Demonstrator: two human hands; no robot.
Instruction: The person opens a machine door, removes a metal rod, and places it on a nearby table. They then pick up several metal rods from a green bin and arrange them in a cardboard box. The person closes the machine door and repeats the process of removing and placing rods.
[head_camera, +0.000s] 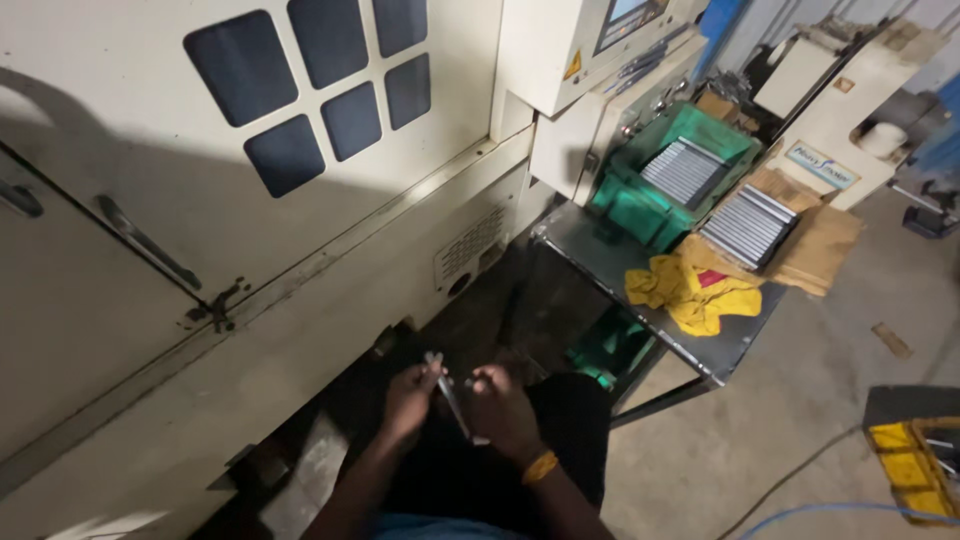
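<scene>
Near the cream machine housing (300, 250), both hands hold a slim metal rod (452, 398): left hand (412, 395) at its far end, right hand (503, 405) mid-length. Rod trays (685, 170) remain filled on the right worktop (600, 255).

Your left hand (410, 395) and your right hand (503, 405) both hold a slim metal rod (448, 395) low in front of the cream machine housing (250, 230), the fingers closed around it. To your right, on the dark metal table (730, 345), a yellow cloth (692, 290) lies near the front edge. A green crate (640, 205) filled with grey metal pieces stands at the far edge.
</scene>
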